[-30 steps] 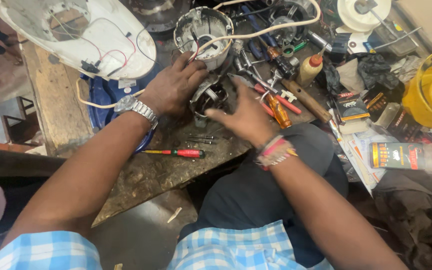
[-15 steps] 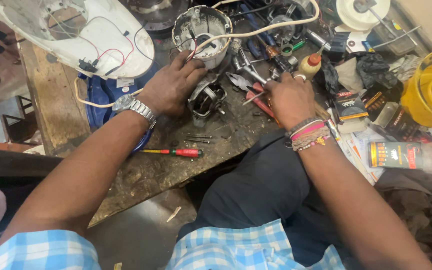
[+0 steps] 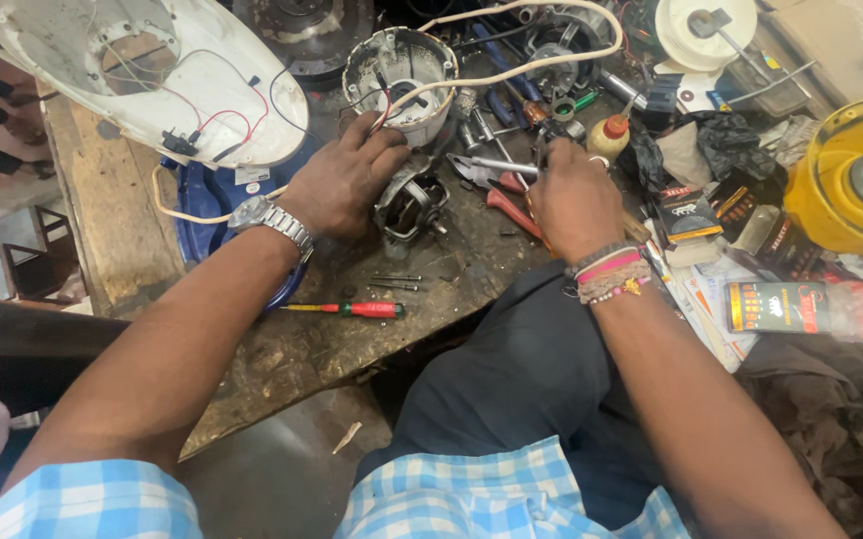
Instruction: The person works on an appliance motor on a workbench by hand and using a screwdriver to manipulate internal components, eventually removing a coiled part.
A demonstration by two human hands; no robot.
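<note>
Your left hand (image 3: 343,182) rests curled over the small dark metal motor core (image 3: 409,205), gripping its near side on the worn wooden bench (image 3: 291,349). Right of the motor, your right hand (image 3: 573,197) closes among the red-handled pliers (image 3: 496,190); what it grasps I cannot tell. A red-handled screwdriver (image 3: 356,309) lies nearer you than the motor.

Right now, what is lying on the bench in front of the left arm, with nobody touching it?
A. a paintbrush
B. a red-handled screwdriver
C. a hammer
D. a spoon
B: the red-handled screwdriver lies flat on the worn bench, apart from the left hand, which rests on the small motor.
</note>
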